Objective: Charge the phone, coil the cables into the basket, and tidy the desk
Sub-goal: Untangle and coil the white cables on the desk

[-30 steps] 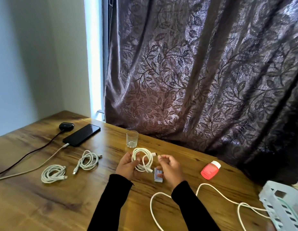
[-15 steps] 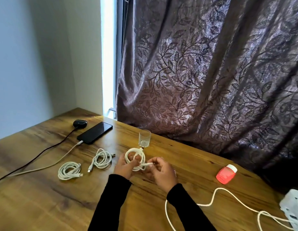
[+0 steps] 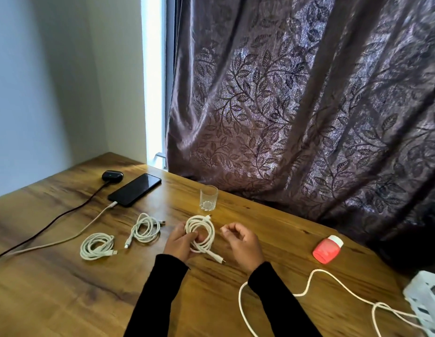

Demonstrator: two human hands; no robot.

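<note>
Nearest the camera, a loose white cable (image 3: 308, 285) snakes uncoiled across the bench (image 3: 66, 300) toward the pale basket (image 3: 425, 295) at the right edge, which holds no coil that can be seen. Just beyond, the left hand (image 3: 180, 242) grips a freshly wound coil (image 3: 200, 235) with fingers through its loop, while the right hand (image 3: 243, 242) — half a second ago pinching the cable's end against the coil — has let go and hangs loosely curled, holding nothing. That suggests this coil is finished and ready for the basket. Counted: three wound coils in all — the one in hand plus two lying to the left, one (image 3: 97, 246) nearer and one (image 3: 146, 228) farther — and one cable left to wind. Farther back stand one glass (image 3: 208, 198) and one red bottle (image 3: 327, 249) on its side. Farthest, the phone (image 3: 135, 189) lies with a white lead (image 3: 66, 237) plugged in, beside one dark earbud case (image 3: 112, 176) on its own black cord.
</note>
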